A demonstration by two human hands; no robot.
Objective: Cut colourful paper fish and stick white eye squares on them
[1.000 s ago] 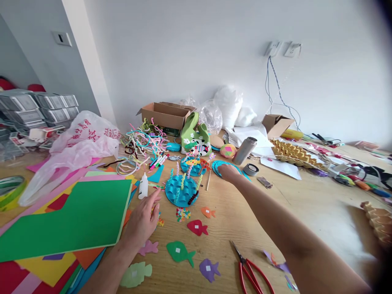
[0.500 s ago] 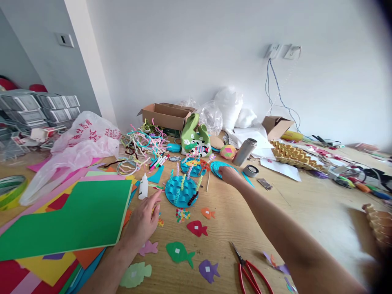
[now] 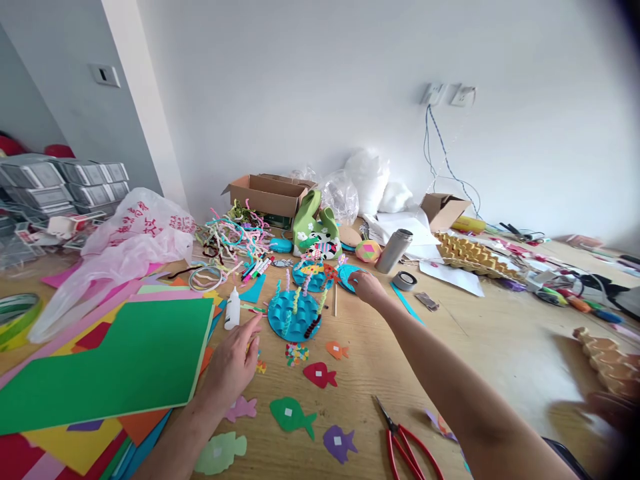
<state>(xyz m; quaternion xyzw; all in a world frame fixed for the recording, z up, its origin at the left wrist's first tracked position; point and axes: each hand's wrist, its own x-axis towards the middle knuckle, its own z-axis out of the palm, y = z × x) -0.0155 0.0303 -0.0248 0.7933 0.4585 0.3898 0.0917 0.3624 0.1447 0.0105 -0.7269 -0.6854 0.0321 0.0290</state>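
Observation:
At the back middle of the table, my right hand (image 3: pixel 367 287) has its fingers closed at the right edge of a flat blue disc (image 3: pixel 346 275); the fingertips are partly hidden. My left hand (image 3: pixel 237 353) rests low over the table, fingers loosely stretched and holding nothing. Just beyond it stands a white glue bottle (image 3: pixel 233 310). To its right sits a round blue base (image 3: pixel 294 319) with bumps and upright twisted pipe cleaners. Behind that is a second blue decorated piece (image 3: pixel 313 277) with small fish. A blue strip (image 3: pixel 407 305) lies right of my right hand.
Paper fish, including a red fish (image 3: pixel 320 375) and a green fish (image 3: pixel 291 414), lie in front. Red-handled pliers (image 3: pixel 403 440) are near the front edge. Coloured sheets (image 3: pixel 125 360) cover the left. A steel flask (image 3: pixel 395 251) and black tape roll (image 3: pixel 405 281) stand back right.
My right hand and the blue disc have shifted slightly left, and more of the blue strip shows. My left hand stays in place. The view has tilted a little.

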